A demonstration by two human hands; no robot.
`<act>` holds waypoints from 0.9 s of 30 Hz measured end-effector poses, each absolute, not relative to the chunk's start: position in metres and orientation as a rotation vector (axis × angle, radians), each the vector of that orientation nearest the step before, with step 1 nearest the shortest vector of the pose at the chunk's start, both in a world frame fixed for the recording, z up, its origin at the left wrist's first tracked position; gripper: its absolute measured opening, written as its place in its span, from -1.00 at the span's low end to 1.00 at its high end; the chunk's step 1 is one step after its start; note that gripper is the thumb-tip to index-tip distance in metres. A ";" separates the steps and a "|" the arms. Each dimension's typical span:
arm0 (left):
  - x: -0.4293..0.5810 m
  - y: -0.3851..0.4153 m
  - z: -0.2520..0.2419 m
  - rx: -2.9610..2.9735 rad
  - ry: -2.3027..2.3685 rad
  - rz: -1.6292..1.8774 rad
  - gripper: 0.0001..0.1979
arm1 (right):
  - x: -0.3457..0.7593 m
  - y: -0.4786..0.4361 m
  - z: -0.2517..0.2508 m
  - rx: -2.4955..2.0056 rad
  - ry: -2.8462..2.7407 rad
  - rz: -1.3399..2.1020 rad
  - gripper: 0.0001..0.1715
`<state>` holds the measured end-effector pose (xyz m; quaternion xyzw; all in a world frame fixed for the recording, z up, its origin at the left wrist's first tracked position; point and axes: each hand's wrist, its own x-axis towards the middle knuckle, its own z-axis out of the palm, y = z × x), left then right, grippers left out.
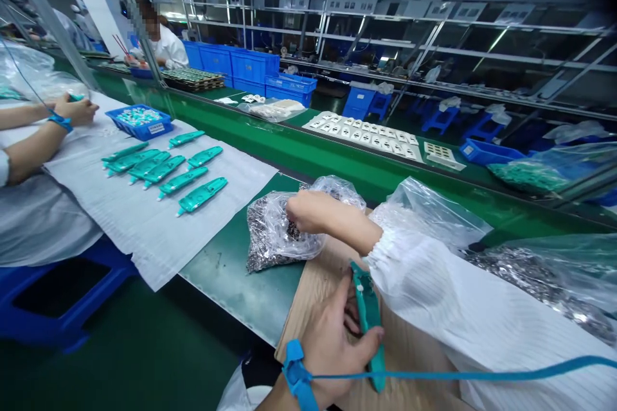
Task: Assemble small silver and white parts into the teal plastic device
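The left hand (332, 350) grips a teal casing (369, 314) above the green conveyor (236, 282), blue crates (250, 67) beyond.

Eight teal plastic casings (200, 195) lie in rows on a white sheet (144, 231) at the green bench's (236, 276) left end. A blue tray (139, 123) of small parts sits at the sheet's far edge, just beside a co-worker's hand (74, 109). Blue crates (241, 67) stand beyond the bench's far edge. White plates (359, 135) lie in rows further right.
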<state>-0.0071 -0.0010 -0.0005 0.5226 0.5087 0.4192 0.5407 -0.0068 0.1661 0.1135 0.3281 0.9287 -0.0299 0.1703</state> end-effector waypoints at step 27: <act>-0.009 0.002 -0.006 1.156 0.969 1.049 -0.13 | 0.183 0.051 0.092 1.586 2.697 -0.554 -0.93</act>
